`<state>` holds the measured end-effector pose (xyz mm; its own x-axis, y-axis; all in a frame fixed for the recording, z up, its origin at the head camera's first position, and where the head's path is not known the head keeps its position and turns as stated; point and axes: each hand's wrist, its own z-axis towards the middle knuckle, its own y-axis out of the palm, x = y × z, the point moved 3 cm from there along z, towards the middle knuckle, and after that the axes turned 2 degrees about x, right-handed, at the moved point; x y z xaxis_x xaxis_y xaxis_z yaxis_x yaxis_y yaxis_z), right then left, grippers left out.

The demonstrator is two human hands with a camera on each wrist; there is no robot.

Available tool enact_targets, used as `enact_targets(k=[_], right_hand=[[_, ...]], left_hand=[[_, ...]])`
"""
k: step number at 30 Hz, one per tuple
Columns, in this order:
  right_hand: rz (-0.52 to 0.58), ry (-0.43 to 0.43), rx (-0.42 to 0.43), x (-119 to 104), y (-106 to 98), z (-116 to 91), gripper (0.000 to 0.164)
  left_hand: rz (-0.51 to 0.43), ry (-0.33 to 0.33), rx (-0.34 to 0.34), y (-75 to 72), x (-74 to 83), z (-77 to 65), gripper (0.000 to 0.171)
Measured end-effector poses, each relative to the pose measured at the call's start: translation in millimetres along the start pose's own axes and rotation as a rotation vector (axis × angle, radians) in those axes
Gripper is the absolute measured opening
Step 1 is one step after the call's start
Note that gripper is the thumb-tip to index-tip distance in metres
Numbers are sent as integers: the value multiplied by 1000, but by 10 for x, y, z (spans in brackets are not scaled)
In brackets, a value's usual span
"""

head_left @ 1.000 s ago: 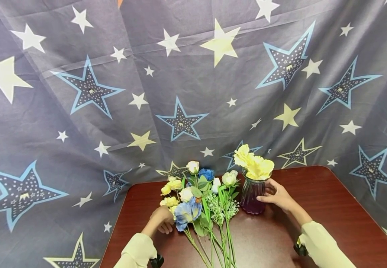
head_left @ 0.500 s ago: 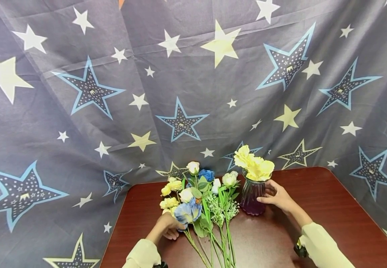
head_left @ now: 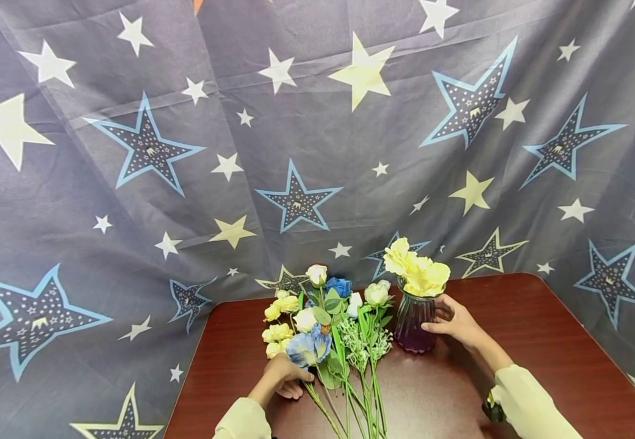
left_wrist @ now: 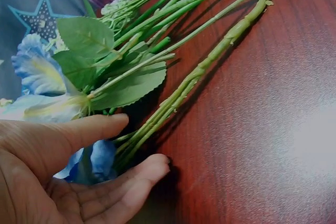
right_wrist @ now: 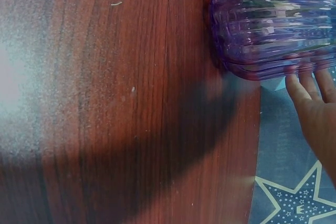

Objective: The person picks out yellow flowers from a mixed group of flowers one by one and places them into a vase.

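Observation:
My left hand (head_left: 284, 373) is at the blue artificial flower (head_left: 308, 349), just below its petals. In the left wrist view, thumb and fingers are spread apart, with thin green stems (left_wrist: 181, 94) running out from the gap between them. My right hand (head_left: 460, 323) holds the side of a ribbed purple glass vase (head_left: 412, 326), thumb in front and fingers behind. The right wrist view shows fingertips against the vase (right_wrist: 273, 24). Yellow flowers (head_left: 424, 275) stand in the vase, their blooms above its rim.
Several loose flowers lie left of the vase: white roses (head_left: 316, 274), a blue rose (head_left: 340, 286), yellow blooms (head_left: 277, 333) and small white sprigs (head_left: 355, 344). Their stems (head_left: 374, 402) point toward me. A star-printed grey cloth (head_left: 317, 134) hangs behind the brown table (head_left: 515, 305).
My left hand has moved right and slightly toward me, from beside the yellow blooms to the stems under the blue flower. My right hand and the vase stay in place.

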<state>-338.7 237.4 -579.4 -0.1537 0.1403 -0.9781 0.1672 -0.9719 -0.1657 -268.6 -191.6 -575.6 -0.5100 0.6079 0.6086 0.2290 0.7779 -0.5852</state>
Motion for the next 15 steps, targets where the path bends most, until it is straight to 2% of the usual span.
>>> enact_targets(k=[8, 12, 15], right_hand=[[-18, 2, 0, -8, -4, -2, 50], [-27, 5, 7, -1, -9, -9, 50], [-24, 5, 11, 2, -11, -12, 51]], left_hand=[[-57, 43, 82, 30, -30, -11, 22], [-91, 63, 102, 47, -57, 9, 23], [-94, 96, 144, 67, -76, 24, 26]])
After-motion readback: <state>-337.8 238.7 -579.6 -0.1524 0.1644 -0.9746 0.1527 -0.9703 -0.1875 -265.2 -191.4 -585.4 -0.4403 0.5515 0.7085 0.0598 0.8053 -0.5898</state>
